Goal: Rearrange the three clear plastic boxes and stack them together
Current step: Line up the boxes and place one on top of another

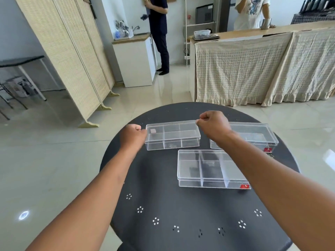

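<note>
fingers of the left hand (pixel 133 135) are curled in tight and pinch the left end of the far-left box (pixel 172 135); fingers of the right hand (pixel 213 125) are curled the same way and pinch its far right corner at the lid rim. both hands are clamped on this one clear box, one at each short end. whether its base is lifted off the counter (pixel 157 196) or resting on it cannot be told.

a second box (pixel 208 168) lies flat just in front of the gripped one, near the middle of the round dark counter, with a red label at its near right corner. a third box (pixel 253 134) sits to the right, partly hidden under the right forearm, close to the counter's right edge. the three boxes are near each other but apart, none stacked.

open counter surface lies toward the near edge, bare and dotted with small hole patterns. the far edge runs just behind the gripped box.
</note>
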Demonstrator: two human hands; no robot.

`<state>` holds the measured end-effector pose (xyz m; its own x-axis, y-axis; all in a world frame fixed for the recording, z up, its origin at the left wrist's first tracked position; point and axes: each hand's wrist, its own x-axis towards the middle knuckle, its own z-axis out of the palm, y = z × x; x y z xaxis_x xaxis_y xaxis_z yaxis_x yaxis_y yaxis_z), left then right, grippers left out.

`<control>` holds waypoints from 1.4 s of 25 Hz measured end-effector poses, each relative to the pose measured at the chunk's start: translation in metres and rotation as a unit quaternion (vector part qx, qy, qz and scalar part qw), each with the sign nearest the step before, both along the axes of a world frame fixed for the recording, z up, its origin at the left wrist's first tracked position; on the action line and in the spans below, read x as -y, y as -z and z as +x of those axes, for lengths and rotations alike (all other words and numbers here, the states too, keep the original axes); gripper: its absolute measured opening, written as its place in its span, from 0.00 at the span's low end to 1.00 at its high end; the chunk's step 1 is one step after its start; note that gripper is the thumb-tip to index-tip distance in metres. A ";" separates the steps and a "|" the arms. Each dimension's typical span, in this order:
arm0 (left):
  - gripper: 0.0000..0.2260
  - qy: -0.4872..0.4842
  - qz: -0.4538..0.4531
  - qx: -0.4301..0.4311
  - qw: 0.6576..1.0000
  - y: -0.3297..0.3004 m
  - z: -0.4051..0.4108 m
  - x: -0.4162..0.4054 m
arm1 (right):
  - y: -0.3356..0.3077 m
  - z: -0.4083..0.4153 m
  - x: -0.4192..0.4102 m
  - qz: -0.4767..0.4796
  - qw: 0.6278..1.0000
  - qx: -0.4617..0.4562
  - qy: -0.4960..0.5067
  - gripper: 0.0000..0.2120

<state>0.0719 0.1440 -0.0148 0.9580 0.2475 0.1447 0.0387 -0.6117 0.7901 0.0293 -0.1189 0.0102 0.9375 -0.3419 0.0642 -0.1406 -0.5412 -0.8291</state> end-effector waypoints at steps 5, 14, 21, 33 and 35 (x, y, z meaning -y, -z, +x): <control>0.07 0.027 -0.077 -0.093 0.992 0.042 0.014 -0.021 | 0.024 0.035 -0.026 -0.025 0.992 -0.120 0.033 0.06; 0.08 -0.008 -0.165 -0.017 0.986 0.030 0.080 -0.043 | 0.024 0.105 -0.058 0.052 0.989 -0.063 0.121 0.14; 0.07 -0.028 -0.141 -0.061 0.988 0.048 0.141 -0.083 | 0.038 0.150 -0.088 0.135 0.983 -0.092 0.088 0.14; 0.13 -0.044 -0.048 -0.025 0.998 0.027 0.094 -0.083 | 0.022 0.122 -0.090 -0.022 0.996 -0.067 0.047 0.10; 0.11 -0.061 -0.039 0.005 0.997 0.019 0.068 -0.083 | 0.009 0.102 -0.079 -0.034 0.998 -0.031 0.039 0.10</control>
<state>0.1398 0.2271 -0.0334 0.9186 0.3734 0.1298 0.1009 -0.5389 0.8363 0.1315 -0.0401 0.0011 0.9111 -0.4109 0.0324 -0.2346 -0.5818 -0.7787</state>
